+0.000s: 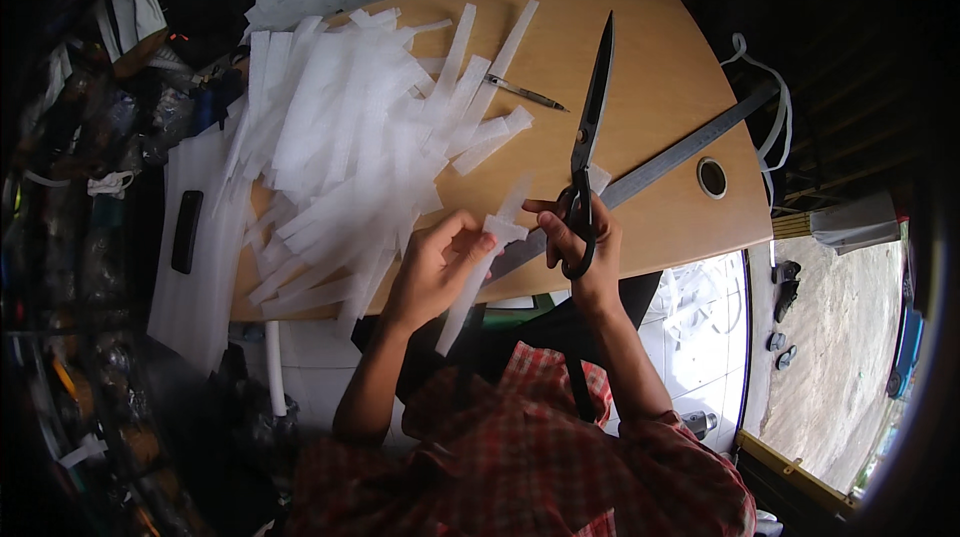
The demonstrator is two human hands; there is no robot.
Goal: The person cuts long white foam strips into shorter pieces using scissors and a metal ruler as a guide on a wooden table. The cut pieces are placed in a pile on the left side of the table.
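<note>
My left hand point(432, 272) pinches a narrow white translucent strip point(462, 309) between thumb and fingers, over the table's near edge. The strip's lower end hangs toward me, and a short crosswise piece of the same material shows at the fingertips. In my right hand point(598, 267) is a pair of large black scissors point(592, 117), gripped by the handles. Their blades look closed together and point away from me. A big loose pile of white strips point(340, 127) covers the left half of the table, just beyond my left hand.
On the wooden table point(640, 47) lie a pen point(530, 94) and a long metal ruler point(690, 142), slanting beside a round cable hole point(711, 177). A black oblong object point(186, 231) rests on white sheets at the left. White scraps point(700, 302) and shoes point(787, 297) are on the floor, right.
</note>
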